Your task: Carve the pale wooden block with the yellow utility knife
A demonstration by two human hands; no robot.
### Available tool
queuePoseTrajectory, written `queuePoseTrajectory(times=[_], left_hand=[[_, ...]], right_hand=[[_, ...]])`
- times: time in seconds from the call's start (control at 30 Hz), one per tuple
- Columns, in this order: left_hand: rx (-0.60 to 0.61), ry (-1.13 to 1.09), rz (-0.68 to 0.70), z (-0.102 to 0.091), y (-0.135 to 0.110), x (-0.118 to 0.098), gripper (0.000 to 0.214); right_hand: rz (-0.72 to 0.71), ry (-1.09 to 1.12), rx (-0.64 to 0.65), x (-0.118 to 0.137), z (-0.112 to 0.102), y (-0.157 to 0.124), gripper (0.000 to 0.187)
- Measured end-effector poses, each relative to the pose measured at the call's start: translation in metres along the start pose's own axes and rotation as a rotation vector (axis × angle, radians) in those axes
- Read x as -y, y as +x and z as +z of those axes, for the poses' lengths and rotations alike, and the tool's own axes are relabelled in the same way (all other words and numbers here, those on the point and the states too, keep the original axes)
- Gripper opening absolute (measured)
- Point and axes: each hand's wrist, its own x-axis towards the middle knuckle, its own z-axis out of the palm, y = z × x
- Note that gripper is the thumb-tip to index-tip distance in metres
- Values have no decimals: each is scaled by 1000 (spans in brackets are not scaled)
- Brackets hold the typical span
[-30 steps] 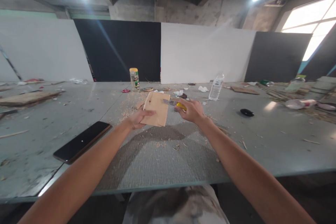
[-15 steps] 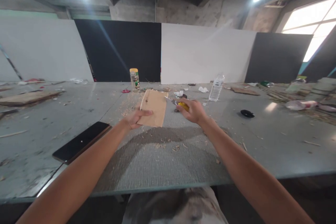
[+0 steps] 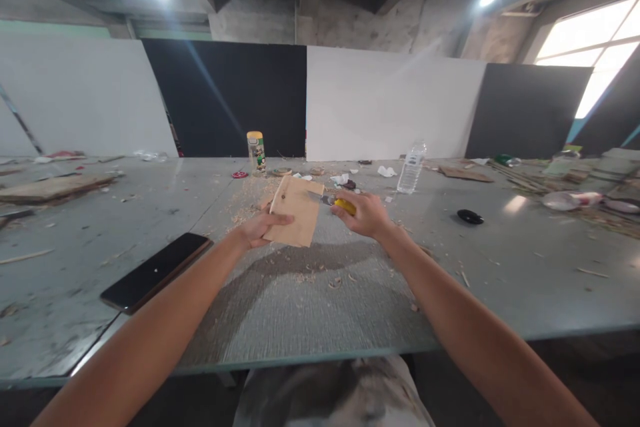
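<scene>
My left hand (image 3: pixel 260 227) grips a flat piece of light wood (image 3: pixel 296 210) by its lower left edge and holds it tilted above the grey table (image 3: pixel 320 307). My right hand (image 3: pixel 367 212) is closed on a yellow-handled knife (image 3: pixel 336 202), whose blade rests against the wood's upper right edge. Wood shavings (image 3: pixel 320 277) lie scattered on the table under and behind the wood.
A black phone (image 3: pixel 156 271) lies at the left near the front edge. Farther back stand a yellow-capped can (image 3: pixel 256 152) and a clear water bottle (image 3: pixel 412 165). A black lid (image 3: pixel 470 216) lies at the right. Wood scraps and clutter (image 3: pixel 575 187) fill the far right; boards (image 3: pixel 50 187) lie at the left.
The wood and knife rose slightly away from me, then came back down a little. The blade has stayed against the wood's right edge throughout.
</scene>
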Motion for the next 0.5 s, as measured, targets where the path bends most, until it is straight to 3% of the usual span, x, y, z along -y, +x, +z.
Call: queuePoseTrajectory(times=[0.4,0.5], left_hand=[[3,15,-18,1,2,0,49],[-14,8,-20,-2,-3,-3,51]], right_hand=[[-2,-121,-25,-5,1,1,39],[114,-89,-111,-23,-4,0,41]])
